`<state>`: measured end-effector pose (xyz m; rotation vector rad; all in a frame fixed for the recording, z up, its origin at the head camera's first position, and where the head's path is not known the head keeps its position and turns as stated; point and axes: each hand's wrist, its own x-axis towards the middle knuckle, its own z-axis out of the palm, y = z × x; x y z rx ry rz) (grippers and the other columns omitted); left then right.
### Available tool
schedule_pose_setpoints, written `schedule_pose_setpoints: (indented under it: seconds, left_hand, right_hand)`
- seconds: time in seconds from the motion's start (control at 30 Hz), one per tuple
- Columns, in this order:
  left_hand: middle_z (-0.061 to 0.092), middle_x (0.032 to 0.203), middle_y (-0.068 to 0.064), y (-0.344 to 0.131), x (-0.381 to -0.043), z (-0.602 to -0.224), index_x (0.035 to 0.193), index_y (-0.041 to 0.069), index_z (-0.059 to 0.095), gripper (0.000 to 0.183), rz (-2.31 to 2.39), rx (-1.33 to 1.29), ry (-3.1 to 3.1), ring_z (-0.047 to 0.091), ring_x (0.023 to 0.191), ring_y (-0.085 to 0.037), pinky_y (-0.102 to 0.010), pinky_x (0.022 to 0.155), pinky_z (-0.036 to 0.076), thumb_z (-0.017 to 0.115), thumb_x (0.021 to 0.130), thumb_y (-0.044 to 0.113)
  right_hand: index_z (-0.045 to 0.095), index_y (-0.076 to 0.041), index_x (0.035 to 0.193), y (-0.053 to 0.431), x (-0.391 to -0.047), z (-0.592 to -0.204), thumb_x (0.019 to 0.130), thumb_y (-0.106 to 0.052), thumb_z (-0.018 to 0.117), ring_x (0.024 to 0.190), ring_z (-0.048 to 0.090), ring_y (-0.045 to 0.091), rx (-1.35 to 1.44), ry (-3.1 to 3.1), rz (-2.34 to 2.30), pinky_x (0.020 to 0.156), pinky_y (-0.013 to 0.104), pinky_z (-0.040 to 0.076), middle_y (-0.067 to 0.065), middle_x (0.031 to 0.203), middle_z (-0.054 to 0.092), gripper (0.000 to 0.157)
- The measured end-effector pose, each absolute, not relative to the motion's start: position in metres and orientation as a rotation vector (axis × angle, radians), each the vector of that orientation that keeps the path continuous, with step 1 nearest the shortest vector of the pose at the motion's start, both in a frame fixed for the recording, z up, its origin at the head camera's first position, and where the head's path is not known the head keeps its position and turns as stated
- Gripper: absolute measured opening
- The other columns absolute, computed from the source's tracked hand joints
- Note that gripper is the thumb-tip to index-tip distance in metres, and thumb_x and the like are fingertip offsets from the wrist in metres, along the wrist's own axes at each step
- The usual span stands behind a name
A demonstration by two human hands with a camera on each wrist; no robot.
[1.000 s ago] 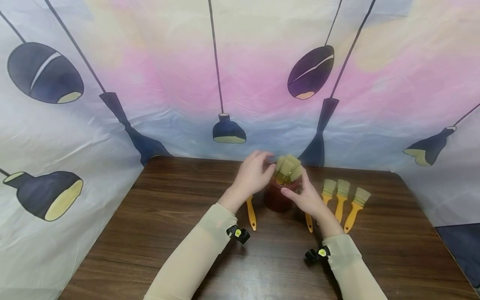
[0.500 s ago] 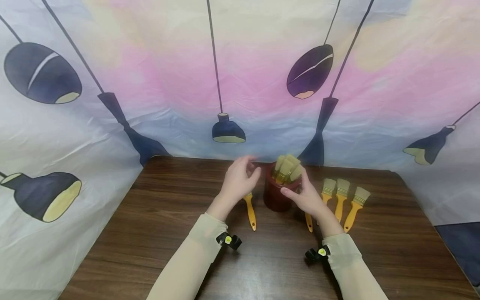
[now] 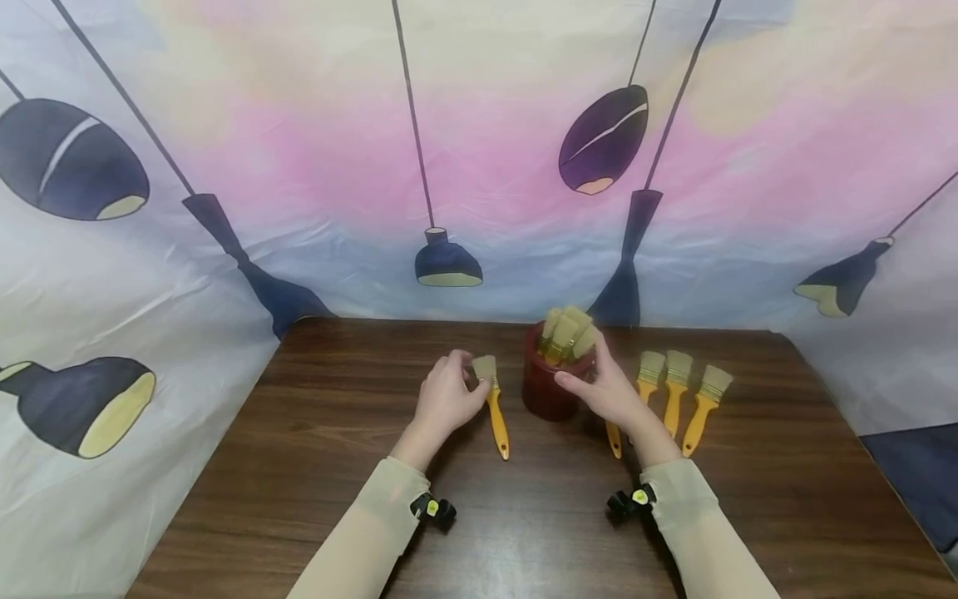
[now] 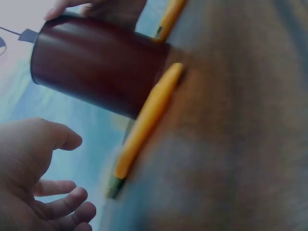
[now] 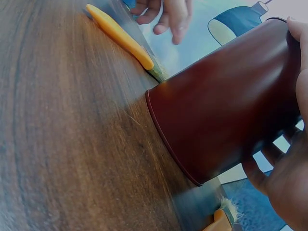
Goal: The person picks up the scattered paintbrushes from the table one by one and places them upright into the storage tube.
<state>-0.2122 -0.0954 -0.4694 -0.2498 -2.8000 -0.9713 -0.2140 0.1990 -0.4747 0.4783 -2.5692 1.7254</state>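
A single paintbrush (image 3: 498,424) with a yellow handle and pale bristles lies on the table, bristles pointing away. Close to its bristle end on the left is my left hand (image 3: 446,393), its fingers loosely bent; the left wrist view has nothing between thumb and fingers. My right hand (image 3: 612,391) grips the right side of a dark red cylindrical cup (image 5: 216,106), thumb near the rim, fingers behind. The cup stands upright on the table. Several paintbrushes (image 3: 566,334) stick out of it, bristles up, their handles hidden inside.
Right of the cup, more paintbrushes (image 3: 676,391) lie on the brown wooden table (image 3: 314,466), bristles away from me. One yellow handle end (image 3: 614,441) shows beside the right wrist, partly hidden. A fabric backdrop (image 3: 314,150) printed with lamps hangs behind the table.
My left hand has left the brushes at the cup's mouth and come left and nearer, beside the single paintbrush. My right hand keeps its grip on the cup. The head view has shifted slightly.
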Motion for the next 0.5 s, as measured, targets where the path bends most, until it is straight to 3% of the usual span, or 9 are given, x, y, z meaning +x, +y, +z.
schedule_pose_setpoints:
  seconds: [0.3, 0.5]
  left_hand:
    - [0.063, 0.097, -0.007, -0.087, -0.206, -0.485, 0.135, -0.002, 0.063, 0.067, -0.9, -0.222, -2.89, 0.061, 0.084, -0.023, -0.042, 0.074, 0.053, 0.086, 0.091, 0.044]
    - [0.062, 0.098, -0.009, -0.085, -0.205, -0.486, 0.133, -0.003, 0.062, 0.078, -0.881, -0.198, -2.934, 0.062, 0.084, -0.027, -0.047, 0.076, 0.055, 0.094, 0.084, 0.05]
  right_hand:
    - [0.01, -0.018, 0.175, 0.198, -0.214, -0.474, 0.103, -0.022, 0.079, 0.152, 0.04, 0.053, 0.485, -2.57, 1.721, 0.119, 0.071, 0.036, 0.029, 0.167, 0.036, 0.1]
    - [0.011, -0.02, 0.175, 0.197, -0.213, -0.471, 0.102, -0.024, 0.08, 0.153, 0.04, 0.053, 0.447, -2.589, 1.716, 0.119, 0.07, 0.037, 0.028, 0.168, 0.035, 0.101]
